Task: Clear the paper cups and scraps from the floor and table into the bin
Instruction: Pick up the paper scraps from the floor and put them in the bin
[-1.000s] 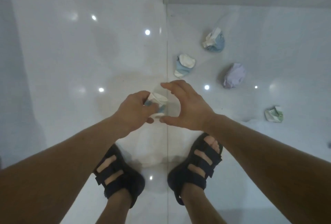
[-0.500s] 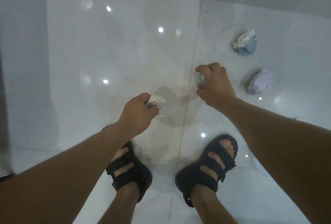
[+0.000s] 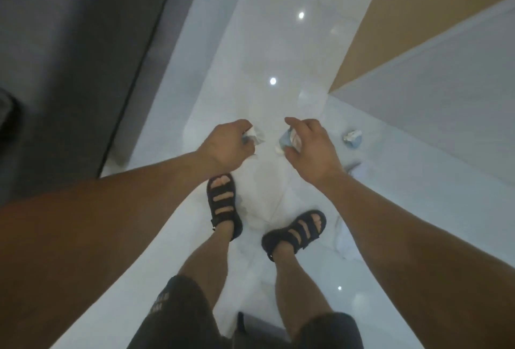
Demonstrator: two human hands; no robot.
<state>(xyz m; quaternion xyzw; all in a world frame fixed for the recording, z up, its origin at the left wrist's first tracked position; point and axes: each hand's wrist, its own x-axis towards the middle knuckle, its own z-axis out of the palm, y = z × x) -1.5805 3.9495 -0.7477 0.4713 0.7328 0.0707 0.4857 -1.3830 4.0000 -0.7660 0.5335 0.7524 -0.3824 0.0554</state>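
The glossy white tiled floor [image 3: 259, 50] carries two feet in dark strapped sandals [image 3: 224, 203] near the centre, and a crumpled blue-and-white paper cup [image 3: 353, 138], or perhaps a scrap, at right.

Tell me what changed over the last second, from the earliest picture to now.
The right hand, empty and open a second ago, reached forward, took the blue-and-white crumpled cup off the floor and lifted it. The person has straightened up and turned, so only one crumpled cup on the floor still shows. The left hand stayed closed on its own crumpled cup.
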